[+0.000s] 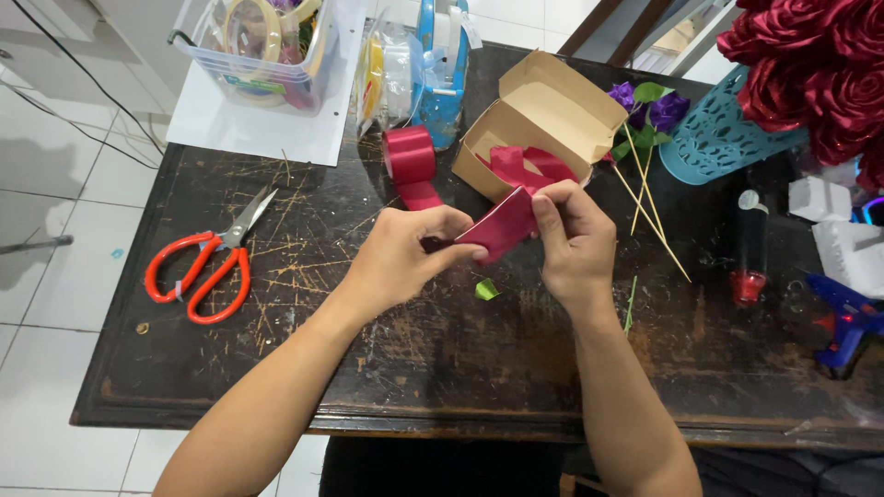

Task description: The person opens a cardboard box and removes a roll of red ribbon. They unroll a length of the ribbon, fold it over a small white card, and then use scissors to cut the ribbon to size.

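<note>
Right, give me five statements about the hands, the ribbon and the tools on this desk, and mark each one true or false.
1. Both hands, the left hand and the right hand, pinch a short piece of dark red satin ribbon. True.
2. The orange-handled scissors lie in the right hand. False: they lie on the dark scratched wooden table, left of both hands, untouched.
3. The open tan cardboard box holds more red ribbon pieces. True.
4. The roll of red ribbon sits inside the clear plastic tub. False: it lies on the table beside the box.
5. The blue glue gun lies at the table's right edge. True.
</note>
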